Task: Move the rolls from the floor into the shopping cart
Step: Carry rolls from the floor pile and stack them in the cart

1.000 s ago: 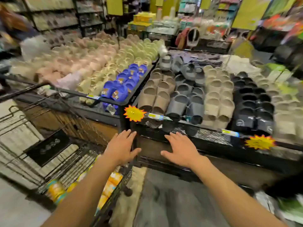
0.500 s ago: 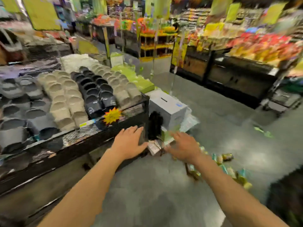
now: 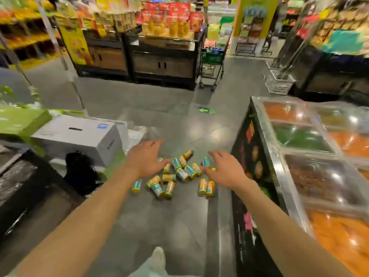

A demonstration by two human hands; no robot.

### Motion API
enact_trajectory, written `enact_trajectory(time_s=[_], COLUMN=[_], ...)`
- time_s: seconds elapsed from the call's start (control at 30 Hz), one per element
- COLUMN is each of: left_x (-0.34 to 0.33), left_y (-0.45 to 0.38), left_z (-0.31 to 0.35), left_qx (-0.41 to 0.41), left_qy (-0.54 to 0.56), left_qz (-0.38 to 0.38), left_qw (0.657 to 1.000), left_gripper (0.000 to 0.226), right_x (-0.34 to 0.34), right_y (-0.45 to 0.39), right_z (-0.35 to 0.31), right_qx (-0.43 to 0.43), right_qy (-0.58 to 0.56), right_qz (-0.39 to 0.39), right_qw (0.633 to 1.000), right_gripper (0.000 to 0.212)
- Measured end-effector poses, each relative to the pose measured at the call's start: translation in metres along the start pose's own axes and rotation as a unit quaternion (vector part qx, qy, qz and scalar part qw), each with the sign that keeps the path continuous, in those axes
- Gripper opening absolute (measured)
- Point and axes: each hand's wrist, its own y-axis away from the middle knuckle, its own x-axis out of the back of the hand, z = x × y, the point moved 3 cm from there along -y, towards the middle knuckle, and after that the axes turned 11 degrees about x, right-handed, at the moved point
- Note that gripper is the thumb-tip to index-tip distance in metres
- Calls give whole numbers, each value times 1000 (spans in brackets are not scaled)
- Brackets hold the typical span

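Several small yellow-and-teal rolls (image 3: pixel 180 173) lie scattered on the grey floor ahead of me in the head view. A pair of them (image 3: pixel 206 187) lies a little apart on the right. My left hand (image 3: pixel 146 159) reaches out above the left side of the pile, fingers spread and holding nothing. My right hand (image 3: pixel 225 169) stretches over the right side of the pile, also with straight fingers and nothing in it. The cart I loaded is out of view.
A grey box (image 3: pixel 77 136) and a black bag (image 3: pixel 80 171) sit at the left. A counter of covered food bins (image 3: pixel 311 152) runs along the right. A green shopping cart (image 3: pixel 211 62) stands far back by dark display stands (image 3: pixel 159 62). My shoe (image 3: pixel 157 256) shows below.
My view has swung right, from the cart and slipper racks to the floor with the rolls. Both hands stayed outstretched and now hover over the pile.
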Motion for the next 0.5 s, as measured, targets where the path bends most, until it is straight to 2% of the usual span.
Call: enact_trajectory(time_s=[0.3,0.5], left_x=[-17,-18], left_y=[-158,-256], left_z=[67,89], left_qx=[-105,-125], left_qy=[12,31], left_qz=[-32,-57], left_qw=[994,990], left_gripper=[76,76], right_x=[25,49], right_y=[-82,-154], right_z=[72,107], right_qx=[-99,-132], right_qy=[-7,-12], right_qz=[12,18], right_qw=[995,991], right_gripper=[76,78])
